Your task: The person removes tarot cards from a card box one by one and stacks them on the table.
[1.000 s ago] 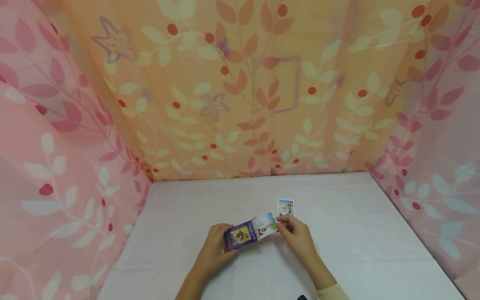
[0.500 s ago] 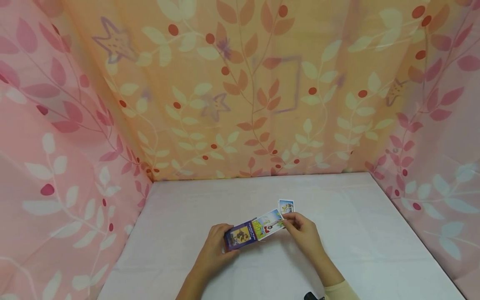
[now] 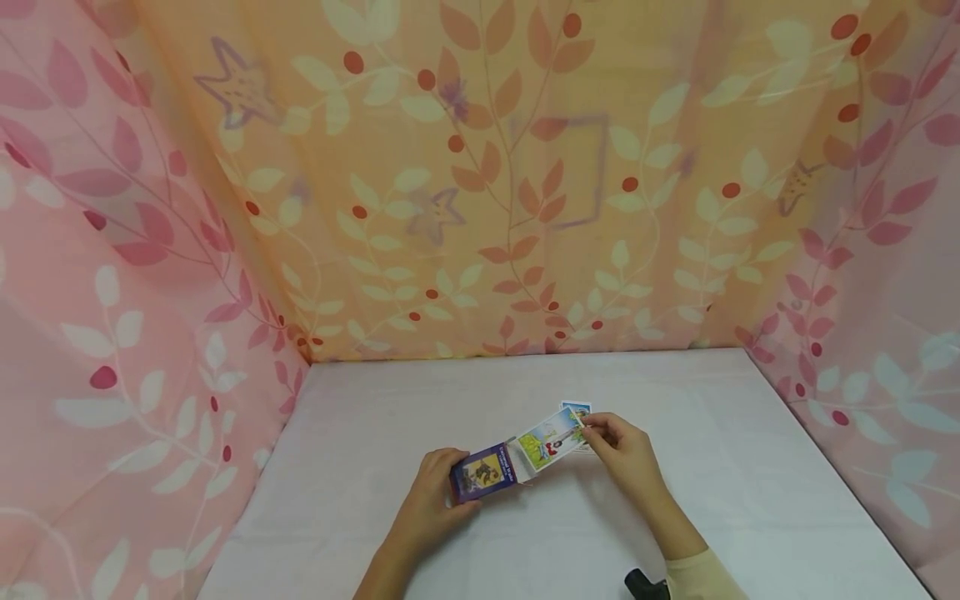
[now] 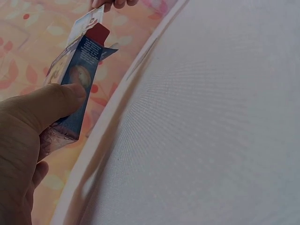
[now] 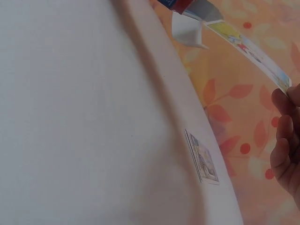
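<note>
My left hand (image 3: 432, 500) grips a dark blue card box (image 3: 483, 472) with a yellow picture on its front, its open end turned toward the right. In the left wrist view the thumb presses along the box's side (image 4: 83, 84), and a red flap (image 4: 97, 34) stands at the mouth. Between thumb and fingers, my right hand (image 3: 626, 454) pinches the far end of a picture card (image 3: 551, 439). The card's other end lies at the box mouth. Behind it, partly hidden, a small stack of cards (image 5: 202, 157) lies on the table.
A white cloth covers the table (image 3: 360, 417). Patterned curtains (image 3: 480, 208) enclose it at the back and both sides. A black object (image 3: 647, 585) shows by the right sleeve at the bottom edge.
My right hand has moved right and away, drawing the card out of the box until nearly its whole face shows. My left hand keeps the box almost in place.
</note>
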`<state>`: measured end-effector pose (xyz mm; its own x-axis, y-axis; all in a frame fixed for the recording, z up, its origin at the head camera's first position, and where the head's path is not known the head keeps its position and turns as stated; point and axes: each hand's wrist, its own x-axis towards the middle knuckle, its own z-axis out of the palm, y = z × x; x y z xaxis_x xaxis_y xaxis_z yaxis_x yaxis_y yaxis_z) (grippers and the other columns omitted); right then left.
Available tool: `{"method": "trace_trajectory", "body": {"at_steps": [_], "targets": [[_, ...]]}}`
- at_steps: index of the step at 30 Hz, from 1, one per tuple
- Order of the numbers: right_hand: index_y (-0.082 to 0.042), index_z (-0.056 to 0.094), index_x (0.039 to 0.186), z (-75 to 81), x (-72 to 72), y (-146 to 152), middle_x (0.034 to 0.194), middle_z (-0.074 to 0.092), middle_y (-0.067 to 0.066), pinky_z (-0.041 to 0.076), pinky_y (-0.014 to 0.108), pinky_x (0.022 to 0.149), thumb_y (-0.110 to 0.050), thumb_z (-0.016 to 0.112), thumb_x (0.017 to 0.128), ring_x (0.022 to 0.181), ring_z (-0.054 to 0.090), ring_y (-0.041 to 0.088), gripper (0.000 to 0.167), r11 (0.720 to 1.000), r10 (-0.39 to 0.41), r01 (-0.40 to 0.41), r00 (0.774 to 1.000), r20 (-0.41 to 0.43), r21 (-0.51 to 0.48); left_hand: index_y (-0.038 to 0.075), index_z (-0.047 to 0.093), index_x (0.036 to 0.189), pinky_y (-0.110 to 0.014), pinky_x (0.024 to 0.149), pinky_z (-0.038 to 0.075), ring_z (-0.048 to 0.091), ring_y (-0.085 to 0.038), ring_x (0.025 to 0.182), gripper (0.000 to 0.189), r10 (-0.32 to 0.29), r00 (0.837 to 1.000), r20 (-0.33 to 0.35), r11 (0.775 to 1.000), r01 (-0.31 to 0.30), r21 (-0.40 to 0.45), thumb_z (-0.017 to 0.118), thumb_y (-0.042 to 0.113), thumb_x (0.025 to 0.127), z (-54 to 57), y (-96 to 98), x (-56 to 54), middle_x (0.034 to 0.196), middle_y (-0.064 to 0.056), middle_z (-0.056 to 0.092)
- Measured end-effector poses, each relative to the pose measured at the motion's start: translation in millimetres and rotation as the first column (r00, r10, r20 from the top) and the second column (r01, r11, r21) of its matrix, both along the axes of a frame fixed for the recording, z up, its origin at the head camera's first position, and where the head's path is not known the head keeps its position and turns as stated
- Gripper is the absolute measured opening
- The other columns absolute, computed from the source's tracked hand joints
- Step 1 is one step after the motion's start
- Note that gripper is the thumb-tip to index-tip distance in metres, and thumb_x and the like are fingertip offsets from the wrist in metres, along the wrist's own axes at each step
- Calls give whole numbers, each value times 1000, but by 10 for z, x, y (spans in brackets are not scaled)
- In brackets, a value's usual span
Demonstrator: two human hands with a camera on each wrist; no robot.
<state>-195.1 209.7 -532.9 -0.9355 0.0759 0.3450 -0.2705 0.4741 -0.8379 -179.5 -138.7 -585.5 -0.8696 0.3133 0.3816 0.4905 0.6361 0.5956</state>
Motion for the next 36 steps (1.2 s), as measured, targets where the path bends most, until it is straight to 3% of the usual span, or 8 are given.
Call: {"method": "trace_trajectory", "body": {"at_steps": [12,21,36], "targets": [[-13,74,107,167,-135,143,87,72,2,52,18,61,-21,73,96,74,61,10,13,999,40,-41,999,13,27,20,56,139,-42,117,44,47,-11,133,80,-8,1000,-12,1000,8,-2,93,37,70,-9,-20,-2,137,11,54],[-15,75,108,233,-273,245,91,74,-1,52,20,64,-21,73,96,77,61,11,13,995,18,-22,999,32,101,19,55,139,-43,116,45,47,-12,132,80,-10,1000,-29,1000,10,-9,93,38,71,-6,-24,-2,137,11,54],[-15,75,109,111,-540,353,92,73,0,52,22,65,-23,71,98,78,61,13,14,988,39,-47,998,55,146,22,56,138,-42,117,45,47,-11,133,79,-1,1000,-1,1000,1,8,93,36,70,-8,-18,6,136,11,54]]}}
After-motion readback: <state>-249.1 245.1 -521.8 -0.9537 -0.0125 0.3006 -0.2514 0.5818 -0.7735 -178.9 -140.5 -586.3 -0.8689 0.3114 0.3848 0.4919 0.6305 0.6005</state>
